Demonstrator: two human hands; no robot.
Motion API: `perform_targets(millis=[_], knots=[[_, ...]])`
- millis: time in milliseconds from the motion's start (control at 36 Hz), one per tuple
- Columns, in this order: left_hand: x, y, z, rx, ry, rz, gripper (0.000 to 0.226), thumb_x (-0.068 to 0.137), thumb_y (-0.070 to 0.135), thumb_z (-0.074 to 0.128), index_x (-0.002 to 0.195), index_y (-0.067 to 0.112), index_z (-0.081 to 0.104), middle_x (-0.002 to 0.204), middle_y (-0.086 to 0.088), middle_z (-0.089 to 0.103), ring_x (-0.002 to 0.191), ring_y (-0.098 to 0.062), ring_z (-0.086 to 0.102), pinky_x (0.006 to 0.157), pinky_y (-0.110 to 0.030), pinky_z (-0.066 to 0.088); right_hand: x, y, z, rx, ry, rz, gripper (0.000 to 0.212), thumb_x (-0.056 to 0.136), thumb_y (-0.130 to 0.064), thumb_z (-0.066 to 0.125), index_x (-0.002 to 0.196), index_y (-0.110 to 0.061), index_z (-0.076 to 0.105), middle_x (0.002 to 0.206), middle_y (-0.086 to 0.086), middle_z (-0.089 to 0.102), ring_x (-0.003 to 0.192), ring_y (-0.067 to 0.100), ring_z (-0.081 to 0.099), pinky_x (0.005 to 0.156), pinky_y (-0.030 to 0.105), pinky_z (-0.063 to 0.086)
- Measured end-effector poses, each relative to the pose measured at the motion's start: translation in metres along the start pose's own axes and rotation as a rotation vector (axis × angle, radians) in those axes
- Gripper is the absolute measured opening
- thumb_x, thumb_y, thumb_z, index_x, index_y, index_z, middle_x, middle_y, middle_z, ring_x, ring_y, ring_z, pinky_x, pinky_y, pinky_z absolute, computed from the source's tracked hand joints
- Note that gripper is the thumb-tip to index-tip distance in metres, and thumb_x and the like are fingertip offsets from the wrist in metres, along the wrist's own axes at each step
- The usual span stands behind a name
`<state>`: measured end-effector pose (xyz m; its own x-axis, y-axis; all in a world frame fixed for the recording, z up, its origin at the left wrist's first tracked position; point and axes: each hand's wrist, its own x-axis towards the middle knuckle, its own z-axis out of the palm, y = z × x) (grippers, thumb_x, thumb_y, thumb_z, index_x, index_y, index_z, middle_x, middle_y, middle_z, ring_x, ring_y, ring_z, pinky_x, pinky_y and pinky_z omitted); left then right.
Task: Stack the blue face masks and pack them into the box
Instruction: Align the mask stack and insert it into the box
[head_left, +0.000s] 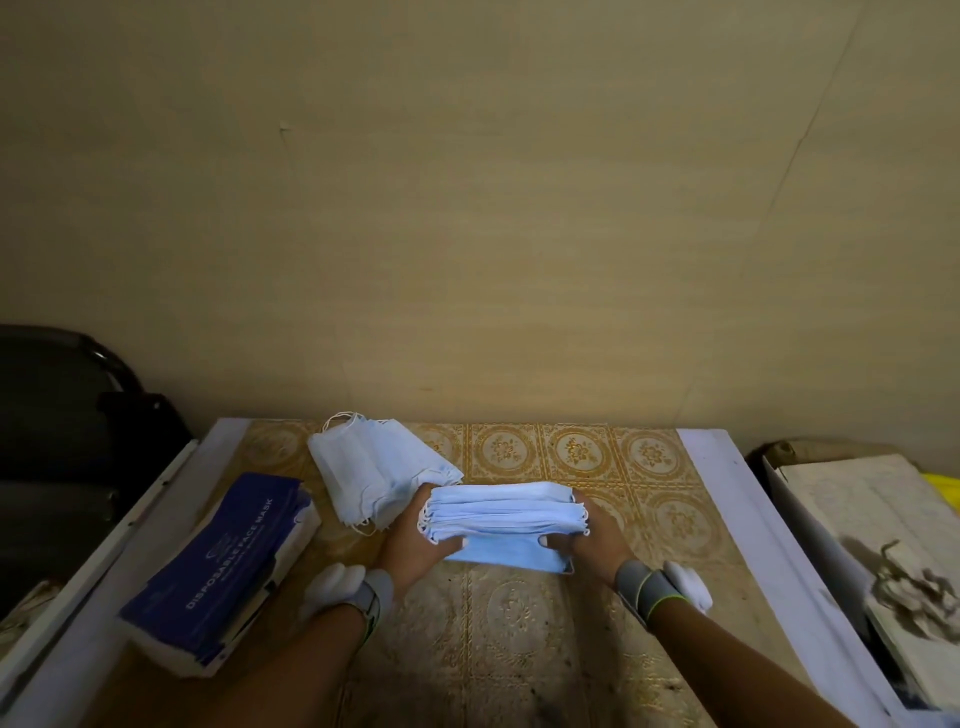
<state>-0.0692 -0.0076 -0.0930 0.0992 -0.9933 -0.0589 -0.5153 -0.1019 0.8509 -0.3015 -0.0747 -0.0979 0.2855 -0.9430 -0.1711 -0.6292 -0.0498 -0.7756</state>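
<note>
A thick stack of blue face masks (506, 522) is held between both my hands near the table's middle. My left hand (415, 540) grips its left end, thumb on the front. My right hand (592, 540) grips its right end the same way. A second pile of masks (374, 467) lies fanned out on the table behind and to the left, white ear loops showing. The dark blue box (223, 566), printed "Disposable Face Mask", lies at the left edge of the table.
The table (571, 452) has a patterned yellow top with pale borders and stands against a plain wall. A dark chair (67, 426) stands to the left. A white carton (857, 514) with clutter on it stands to the right.
</note>
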Motion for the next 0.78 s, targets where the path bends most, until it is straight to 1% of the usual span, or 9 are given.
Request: perform_targets(millis=[83, 167, 194, 306, 389, 444, 583, 694, 778], knots=[[-0.006, -0.006, 0.0, 0.014, -0.093, -0.049, 0.078, 0.065, 0.031, 0.077, 0.127, 0.016, 0.032, 0.127, 0.004, 0.044, 0.126, -0.015, 0.043, 0.096, -0.006, 0.03, -0.004, -0.001, 0.0, -0.109, -0.08, 0.018, 0.062, 0.073, -0.021, 0.078, 0.129, -0.011, 0.051, 0.127, 0.011, 0.061, 0.119, 0.028, 0.055, 0.094, 0.027, 0.044], [-0.011, -0.021, 0.006, -0.002, -0.177, -0.125, 0.125, 0.036, 0.082, 0.066, 0.133, 0.012, 0.028, 0.136, -0.004, 0.037, 0.133, -0.012, 0.03, 0.104, -0.012, 0.024, -0.011, -0.001, 0.003, -0.143, -0.162, 0.108, 0.07, 0.073, -0.022, 0.078, 0.134, -0.012, 0.044, 0.133, 0.009, 0.055, 0.125, 0.023, 0.05, 0.099, 0.028, 0.04], [-0.013, -0.018, 0.006, -0.019, -0.191, -0.152, 0.118, 0.034, 0.086, 0.063, 0.126, 0.02, 0.03, 0.135, -0.004, 0.036, 0.131, -0.011, 0.029, 0.105, -0.014, 0.025, -0.012, 0.0, 0.004, -0.139, -0.156, 0.117, 0.071, 0.074, -0.022, 0.078, 0.135, -0.012, 0.043, 0.135, 0.008, 0.054, 0.126, 0.022, 0.049, 0.1, 0.027, 0.039], [-0.011, -0.001, 0.001, -0.055, -0.093, -0.131, 0.064, 0.073, 0.008, 0.077, 0.129, 0.002, 0.045, 0.134, -0.01, 0.048, 0.127, -0.015, 0.042, 0.092, -0.009, 0.03, -0.009, -0.001, 0.002, -0.148, -0.138, 0.096, 0.059, 0.074, -0.03, 0.076, 0.127, -0.016, 0.055, 0.125, 0.009, 0.063, 0.116, 0.025, 0.057, 0.095, 0.03, 0.045], [-0.007, 0.01, -0.007, -0.217, -0.068, -0.176, 0.066, 0.064, 0.023, 0.076, 0.124, 0.008, 0.051, 0.125, -0.003, 0.055, 0.118, -0.021, 0.051, 0.094, -0.024, 0.041, -0.005, -0.008, -0.007, 0.026, -0.13, 0.137, 0.04, 0.06, -0.031, 0.079, 0.097, -0.022, 0.066, 0.103, 0.008, 0.068, 0.095, 0.025, 0.062, 0.077, 0.03, 0.05], [-0.007, 0.015, -0.012, -0.341, -0.027, -0.234, 0.056, 0.065, 0.023, 0.072, 0.117, 0.018, 0.052, 0.108, 0.001, 0.063, 0.102, -0.023, 0.058, 0.076, -0.024, 0.048, -0.004, -0.017, -0.011, 0.196, -0.129, 0.163, 0.031, 0.056, -0.03, 0.073, 0.086, -0.027, 0.064, 0.099, 0.007, 0.068, 0.083, 0.02, 0.064, 0.066, 0.027, 0.052], [0.0, 0.019, -0.018, -0.584, 0.049, -0.307, 0.043, 0.082, 0.019, 0.067, 0.119, 0.025, 0.046, 0.122, -0.012, 0.058, 0.088, -0.017, 0.058, 0.083, -0.035, 0.045, 0.004, -0.04, -0.005, 0.479, -0.124, 0.165, 0.043, 0.081, -0.03, 0.067, 0.118, -0.013, 0.053, 0.098, 0.003, 0.067, 0.081, 0.02, 0.066, 0.062, 0.027, 0.057], [0.001, 0.025, -0.022, -0.583, 0.143, -0.322, 0.064, 0.088, 0.036, 0.059, 0.143, 0.022, 0.028, 0.146, -0.009, 0.041, 0.125, -0.028, 0.046, 0.106, -0.042, 0.038, 0.01, -0.054, 0.001, 0.538, -0.102, 0.156, 0.092, 0.063, -0.063, 0.064, 0.137, -0.022, 0.028, 0.13, 0.008, 0.053, 0.11, 0.03, 0.06, 0.089, 0.047, 0.055], [-0.001, 0.031, -0.024, -0.575, 0.214, -0.321, 0.072, 0.091, 0.045, 0.05, 0.149, 0.021, 0.015, 0.154, -0.005, 0.025, 0.142, -0.028, 0.026, 0.115, -0.041, 0.025, 0.01, -0.062, 0.003, 0.545, -0.092, 0.112, 0.092, 0.062, -0.073, 0.055, 0.139, -0.036, 0.022, 0.142, 0.004, 0.04, 0.127, 0.032, 0.046, 0.103, 0.054, 0.043]])
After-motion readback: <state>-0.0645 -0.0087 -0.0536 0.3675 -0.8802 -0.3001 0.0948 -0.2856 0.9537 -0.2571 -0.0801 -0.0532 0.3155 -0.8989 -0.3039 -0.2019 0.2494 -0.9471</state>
